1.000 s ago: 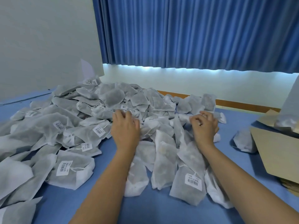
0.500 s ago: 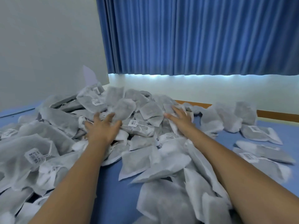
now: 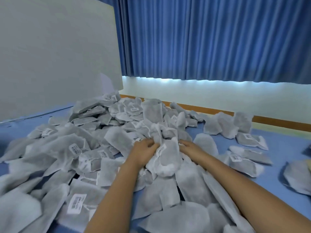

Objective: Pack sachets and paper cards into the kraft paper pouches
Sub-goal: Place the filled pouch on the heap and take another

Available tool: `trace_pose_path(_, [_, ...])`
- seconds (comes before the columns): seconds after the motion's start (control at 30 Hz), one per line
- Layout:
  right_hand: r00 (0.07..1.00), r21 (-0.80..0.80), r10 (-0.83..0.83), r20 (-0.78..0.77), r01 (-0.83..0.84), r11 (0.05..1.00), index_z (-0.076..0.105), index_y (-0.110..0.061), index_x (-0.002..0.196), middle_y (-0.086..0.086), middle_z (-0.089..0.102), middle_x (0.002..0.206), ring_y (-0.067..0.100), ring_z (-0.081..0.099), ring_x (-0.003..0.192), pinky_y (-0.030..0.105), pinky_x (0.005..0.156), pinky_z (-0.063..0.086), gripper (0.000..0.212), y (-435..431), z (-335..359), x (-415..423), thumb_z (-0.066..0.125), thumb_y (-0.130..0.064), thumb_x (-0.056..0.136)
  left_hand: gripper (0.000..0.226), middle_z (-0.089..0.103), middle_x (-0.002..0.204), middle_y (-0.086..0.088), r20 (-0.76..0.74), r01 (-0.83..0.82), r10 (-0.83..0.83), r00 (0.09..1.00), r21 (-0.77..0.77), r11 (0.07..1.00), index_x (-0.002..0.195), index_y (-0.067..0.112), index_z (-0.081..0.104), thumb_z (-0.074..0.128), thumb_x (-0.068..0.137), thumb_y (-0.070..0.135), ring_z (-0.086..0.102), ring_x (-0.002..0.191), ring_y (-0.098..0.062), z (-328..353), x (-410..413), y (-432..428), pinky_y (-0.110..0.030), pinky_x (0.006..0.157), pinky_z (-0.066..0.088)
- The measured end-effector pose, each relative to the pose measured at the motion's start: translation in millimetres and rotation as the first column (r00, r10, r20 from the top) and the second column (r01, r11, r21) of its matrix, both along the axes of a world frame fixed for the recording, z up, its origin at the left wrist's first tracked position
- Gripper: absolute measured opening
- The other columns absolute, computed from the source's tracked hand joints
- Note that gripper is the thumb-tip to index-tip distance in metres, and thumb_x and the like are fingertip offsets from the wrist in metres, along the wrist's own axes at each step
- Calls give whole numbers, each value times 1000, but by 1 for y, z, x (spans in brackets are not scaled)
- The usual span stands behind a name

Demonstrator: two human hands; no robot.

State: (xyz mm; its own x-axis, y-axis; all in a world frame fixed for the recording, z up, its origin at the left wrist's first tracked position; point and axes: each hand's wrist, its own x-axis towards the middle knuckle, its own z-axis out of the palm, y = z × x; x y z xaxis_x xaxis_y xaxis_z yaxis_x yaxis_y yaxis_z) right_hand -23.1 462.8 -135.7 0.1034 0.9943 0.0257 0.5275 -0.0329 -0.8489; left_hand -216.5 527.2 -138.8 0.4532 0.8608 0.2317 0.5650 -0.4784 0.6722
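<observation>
Lying between both hands, a labelled sachet [image 3: 169, 157] tops the pile [image 3: 101, 132] on the counter [image 3: 286, 140], its long axis pointing away from the person. The left hand [image 3: 144, 148] curls on the sachet's left edge, apparently pinching. The right hand [image 3: 190, 147] rests flat at its right, equally near.

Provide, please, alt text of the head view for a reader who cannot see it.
A left hand grips a labelled sachet atop a pile of grey sachets on a blue table; the right hand lies flat beside it. Blue curtain behind.
</observation>
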Motion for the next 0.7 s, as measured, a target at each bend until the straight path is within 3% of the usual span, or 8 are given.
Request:
trace_pose_path(0.1, [996,43,-44,-74,47,998,65,-31,107,-6,63,116,13,58,104,24,86,44,17,-44,-4,6,53,-28,95,29,58,75,9,-3,66,-66,998,44,997,70,22,61,48,88,40,54,78,-12,0,4,-38,-19,64,32])
trace_pose_path(0.17, [986,112,-98,-135,113,987,67,-30,92,-9,67,99,17,60,101,20,80,45,14,-62,-2,9,56,-23,93,25,55,77,12,-42,107,-104,994,68,992,71,27,59,49,93,31,54,85,-15,3,6,-59,-22,71,32])
trace_pose_path(0.23, [946,188,-217,-240,265,946,66,-29,88,-6,65,100,18,59,102,24,85,45,6,-72,1,16,62,-25,90,25,58,89,6,-170,133,-118,978,82,988,83,30,60,41,96,40,54,96,-21,12,6,-71,-30,82,36])
trace_pose_path(0.33, [880,254,-331,-341,425,869,63,-21,93,2,55,114,19,54,107,27,84,40,5,-72,6,29,62,-24,89,43,62,95,-3,-407,18,164,899,408,913,109,25,56,28,96,54,59,87,-24,35,4,-71,-33,67,45])
trace_pose_path(0.43, [839,215,-345,-420,461,861,59,-20,110,2,51,123,16,50,107,22,74,37,19,-58,10,39,56,-26,93,43,51,68,-1,-345,-155,480,806,660,735,92,18,55,26,98,48,48,61,-22,59,2,-60,-27,50,28])
trace_pose_path(0.57, [817,218,-291,-498,443,869,51,-21,132,1,48,136,15,45,116,27,90,33,37,-18,12,51,51,-28,96,38,37,50,-1,-273,-81,464,843,787,612,59,16,43,46,94,28,35,45,-21,64,3,-26,-23,47,16])
trace_pose_path(0.63, [816,206,-256,-518,410,889,50,-21,135,1,45,142,18,44,126,30,102,34,38,10,17,60,48,-29,98,35,42,53,-4,-203,-137,463,863,787,601,61,14,43,44,95,23,40,47,-23,67,10,3,-24,48,20])
trace_pose_path(0.7, [842,227,-238,-484,383,895,50,-18,136,1,44,144,19,43,130,36,111,32,38,38,22,71,46,-29,99,31,50,68,-7,-53,-328,474,879,654,681,72,12,47,37,97,28,48,61,-28,70,14,40,-28,52,25])
